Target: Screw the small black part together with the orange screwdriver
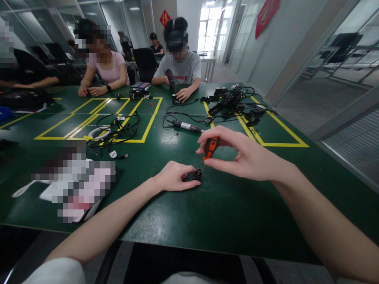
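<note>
On the green table [166, 213], my left hand [174, 176] pinches a small black part [197, 175] between thumb and forefinger. The part has a short metal-looking cylinder on top; its exact kind is too small to tell. My right hand [237, 152] is closed around the orange and black handle of a small screwdriver [211, 149], just above and to the right of the part. The screwdriver's thin shaft points down beside the part, and I cannot tell whether its tip touches it.
Beyond my hands lies a silver and black pen-shaped tool [186, 126] with a cord. Coiled black cables [127, 128] sit at left, a cable heap [233, 98] at right. Blurred flat items [89, 189] lie near my left forearm. A co-worker [177, 65] works opposite with a power tool.
</note>
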`<action>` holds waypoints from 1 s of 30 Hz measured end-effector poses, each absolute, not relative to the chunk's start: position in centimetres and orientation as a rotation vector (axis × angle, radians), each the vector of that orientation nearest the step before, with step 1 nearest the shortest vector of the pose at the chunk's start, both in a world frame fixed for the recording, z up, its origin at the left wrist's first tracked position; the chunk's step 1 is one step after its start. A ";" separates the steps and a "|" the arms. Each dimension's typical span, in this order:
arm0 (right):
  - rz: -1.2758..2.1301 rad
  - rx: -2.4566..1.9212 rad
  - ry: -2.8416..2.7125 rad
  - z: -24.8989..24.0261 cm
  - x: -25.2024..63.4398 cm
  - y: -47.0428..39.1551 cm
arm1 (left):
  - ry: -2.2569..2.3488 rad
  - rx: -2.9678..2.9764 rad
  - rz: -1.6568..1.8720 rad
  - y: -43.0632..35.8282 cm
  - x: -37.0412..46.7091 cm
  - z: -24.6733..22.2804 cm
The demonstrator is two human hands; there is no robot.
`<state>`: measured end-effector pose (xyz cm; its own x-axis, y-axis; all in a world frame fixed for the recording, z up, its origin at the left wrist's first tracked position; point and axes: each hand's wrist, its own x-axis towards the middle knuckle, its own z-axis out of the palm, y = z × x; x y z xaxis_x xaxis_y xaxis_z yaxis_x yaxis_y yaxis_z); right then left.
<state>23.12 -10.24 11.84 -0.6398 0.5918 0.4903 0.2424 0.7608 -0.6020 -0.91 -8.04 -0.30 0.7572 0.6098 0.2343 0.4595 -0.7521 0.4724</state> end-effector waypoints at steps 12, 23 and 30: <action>1.179 -0.413 -1.862 11.6 21.9 -10.5 | 0.831 2.584 0.520 -8.1 -0.8 -0.3; 1.552 -0.272 -1.453 10.5 19.8 -10.9 | 0.844 2.573 0.482 -8.1 -0.7 0.0; 1.508 -0.278 -1.467 10.6 19.9 -10.5 | 0.828 2.555 0.510 -8.2 -0.7 -0.1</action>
